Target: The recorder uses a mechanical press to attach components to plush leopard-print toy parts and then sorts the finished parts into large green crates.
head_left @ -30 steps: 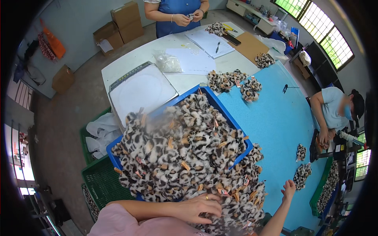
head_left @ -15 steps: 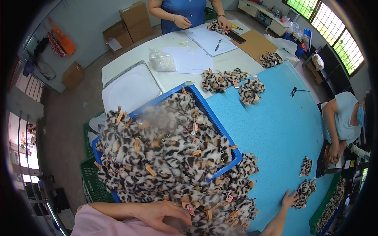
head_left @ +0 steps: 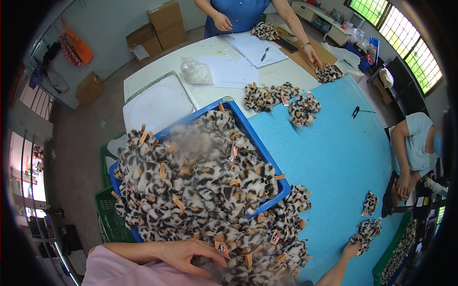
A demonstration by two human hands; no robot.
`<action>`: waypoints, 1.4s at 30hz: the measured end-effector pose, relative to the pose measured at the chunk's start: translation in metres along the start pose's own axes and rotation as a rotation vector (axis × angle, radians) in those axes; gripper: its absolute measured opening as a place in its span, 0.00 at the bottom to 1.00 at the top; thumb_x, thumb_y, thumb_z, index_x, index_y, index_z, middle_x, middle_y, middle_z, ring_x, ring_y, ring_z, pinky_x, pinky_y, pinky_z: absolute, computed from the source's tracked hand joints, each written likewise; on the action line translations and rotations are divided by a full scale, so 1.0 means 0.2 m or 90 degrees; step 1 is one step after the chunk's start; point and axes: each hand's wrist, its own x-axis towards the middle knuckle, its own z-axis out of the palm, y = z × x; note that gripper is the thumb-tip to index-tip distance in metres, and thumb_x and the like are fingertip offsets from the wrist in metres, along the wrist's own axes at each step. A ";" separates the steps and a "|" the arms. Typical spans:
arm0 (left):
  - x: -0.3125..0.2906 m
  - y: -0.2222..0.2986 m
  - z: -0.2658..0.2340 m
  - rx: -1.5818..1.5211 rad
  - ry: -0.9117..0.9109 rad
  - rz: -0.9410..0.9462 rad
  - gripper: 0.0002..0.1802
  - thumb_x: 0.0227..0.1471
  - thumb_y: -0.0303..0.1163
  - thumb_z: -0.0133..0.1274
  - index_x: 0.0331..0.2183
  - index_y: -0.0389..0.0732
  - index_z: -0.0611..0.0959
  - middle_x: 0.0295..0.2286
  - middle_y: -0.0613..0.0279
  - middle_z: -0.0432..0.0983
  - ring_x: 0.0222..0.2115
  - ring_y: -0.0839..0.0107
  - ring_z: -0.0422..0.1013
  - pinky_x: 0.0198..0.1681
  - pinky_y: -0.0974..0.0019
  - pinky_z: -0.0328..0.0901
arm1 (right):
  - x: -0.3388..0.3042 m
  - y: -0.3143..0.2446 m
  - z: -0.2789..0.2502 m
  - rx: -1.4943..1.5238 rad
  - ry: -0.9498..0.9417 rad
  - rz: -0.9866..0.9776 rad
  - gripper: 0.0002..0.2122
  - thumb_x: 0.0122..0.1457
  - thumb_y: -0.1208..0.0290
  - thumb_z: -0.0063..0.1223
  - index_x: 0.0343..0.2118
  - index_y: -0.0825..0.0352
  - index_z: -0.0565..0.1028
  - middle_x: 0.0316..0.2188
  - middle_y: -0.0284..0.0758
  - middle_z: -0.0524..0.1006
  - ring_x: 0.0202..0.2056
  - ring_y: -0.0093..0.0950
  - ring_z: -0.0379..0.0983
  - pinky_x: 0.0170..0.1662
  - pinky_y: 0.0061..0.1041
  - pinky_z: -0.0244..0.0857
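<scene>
A heap of leopard-print plush pieces (head_left: 205,190) with tan tabs and small tags overfills a blue tray (head_left: 245,125) and spills toward me. At the near edge of the heap my left hand (head_left: 188,255) lies open, thumb apart from the fingers, beside a red-and-white tag (head_left: 222,249). My right hand (head_left: 352,250) reaches out at the lower right, its fingers closed on the near edge of a leopard-print plush piece (head_left: 368,232) on the blue tabletop. Part of those fingertips is hidden in the fur. A smaller plush piece (head_left: 370,203) lies just beyond.
Across the table a person in blue reaches toward a plush bundle (head_left: 328,73). More plush bundles (head_left: 303,110) lie mid-table near an open notebook (head_left: 260,51) and a clear bag (head_left: 196,72). Green crates (head_left: 112,214) stand at left. Another person sits at right.
My right hand has moved slightly down, its spread fingers closing at the plush, whose near edge has shifted. My left hand stays nearly put. The person opposite has reached across toward a plush bundle.
</scene>
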 end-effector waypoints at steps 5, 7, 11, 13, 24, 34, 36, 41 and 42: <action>0.01 0.04 0.01 0.109 -0.014 0.145 0.21 0.41 0.29 0.56 0.41 0.39 0.74 0.39 0.57 0.71 0.42 0.60 0.66 0.45 0.61 0.59 | -0.13 0.12 0.00 0.062 -0.064 -0.123 0.14 0.47 0.75 0.47 0.38 0.74 0.70 0.32 0.48 0.73 0.29 0.42 0.71 0.29 0.38 0.66; -0.05 0.06 0.02 0.136 0.007 0.171 0.20 0.41 0.30 0.56 0.41 0.39 0.74 0.38 0.58 0.71 0.41 0.61 0.66 0.44 0.61 0.60 | -0.30 -0.08 -0.27 0.184 -0.365 -0.057 0.11 0.47 0.76 0.44 0.33 0.76 0.71 0.23 0.46 0.73 0.22 0.39 0.70 0.20 0.35 0.64; -0.17 0.11 0.03 0.087 0.014 0.242 0.18 0.41 0.29 0.55 0.38 0.38 0.75 0.37 0.56 0.71 0.39 0.60 0.68 0.43 0.63 0.62 | -0.51 -0.21 -0.72 0.409 -0.277 -0.109 0.07 0.49 0.79 0.39 0.32 0.67 0.68 0.12 0.30 0.58 0.12 0.22 0.51 0.13 0.27 0.48; -0.19 0.13 0.05 0.066 0.007 0.249 0.17 0.41 0.29 0.55 0.37 0.35 0.75 0.36 0.55 0.72 0.38 0.60 0.69 0.42 0.64 0.63 | -0.64 -0.21 -0.90 0.610 -0.304 -0.173 0.09 0.49 0.79 0.40 0.34 0.64 0.67 0.14 0.27 0.54 0.14 0.19 0.45 0.16 0.24 0.43; -0.37 0.03 0.22 -0.091 -0.063 0.031 0.21 0.45 0.28 0.55 0.44 0.37 0.72 0.36 0.63 0.71 0.34 0.79 0.67 0.37 0.75 0.65 | -2.09 -0.21 -1.73 0.825 -0.286 -0.489 0.11 0.39 0.78 0.54 0.28 0.68 0.68 0.28 0.30 0.69 0.30 0.19 0.64 0.35 0.17 0.56; -0.47 0.00 0.25 0.044 -0.154 0.004 0.19 0.45 0.30 0.54 0.42 0.39 0.73 0.34 0.66 0.73 0.34 0.77 0.67 0.37 0.72 0.63 | -2.33 -0.20 -1.51 0.753 -0.355 -0.525 0.12 0.36 0.84 0.48 0.29 0.70 0.70 0.28 0.31 0.71 0.32 0.20 0.65 0.37 0.18 0.57; -0.47 0.04 0.23 0.072 -0.157 0.014 0.20 0.44 0.30 0.54 0.42 0.39 0.73 0.34 0.65 0.72 0.34 0.75 0.67 0.37 0.71 0.63 | -2.32 -0.20 -1.48 0.731 -0.374 -0.507 0.12 0.37 0.83 0.48 0.30 0.70 0.69 0.28 0.29 0.70 0.32 0.19 0.64 0.38 0.17 0.56; -0.48 0.22 0.04 0.135 -0.145 0.160 0.17 0.41 0.29 0.55 0.37 0.38 0.74 0.31 0.63 0.72 0.31 0.73 0.69 0.34 0.71 0.64 | -2.32 -0.24 -1.43 0.710 -0.363 -0.484 0.13 0.36 0.84 0.47 0.30 0.70 0.69 0.27 0.29 0.70 0.31 0.18 0.64 0.38 0.16 0.56; -0.48 0.26 -0.02 0.126 -0.132 0.165 0.17 0.41 0.28 0.55 0.37 0.38 0.75 0.31 0.63 0.73 0.31 0.74 0.69 0.34 0.71 0.64 | -2.32 -0.24 -1.42 0.706 -0.371 -0.463 0.13 0.36 0.84 0.47 0.30 0.70 0.69 0.27 0.28 0.70 0.31 0.18 0.64 0.38 0.16 0.56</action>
